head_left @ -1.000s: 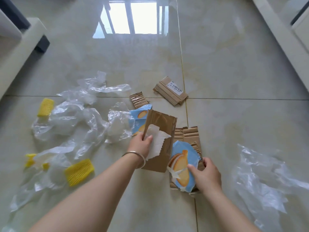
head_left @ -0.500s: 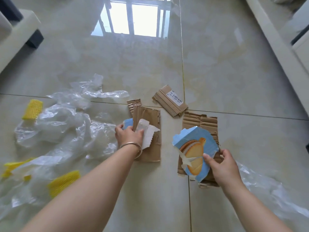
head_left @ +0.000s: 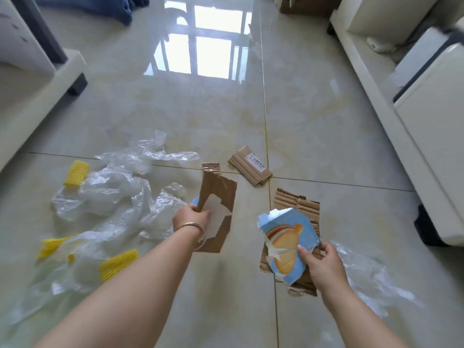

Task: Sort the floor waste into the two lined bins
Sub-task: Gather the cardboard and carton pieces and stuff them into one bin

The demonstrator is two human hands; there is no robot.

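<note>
Glossy tile floor [head_left: 326,126], cardboard piece [head_left: 221,194] between left fingers [head_left: 193,209], biscuit carton [head_left: 286,237] between right fingers [head_left: 305,254]

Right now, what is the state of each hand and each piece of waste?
left hand: grips brown cardboard, lifted
right hand: pinches blue biscuit carton with corrugated cardboard
labelled cardboard: flat on floor
clear plastic bags: crumpled on floor
yellow foam nets: lying on floor
</note>
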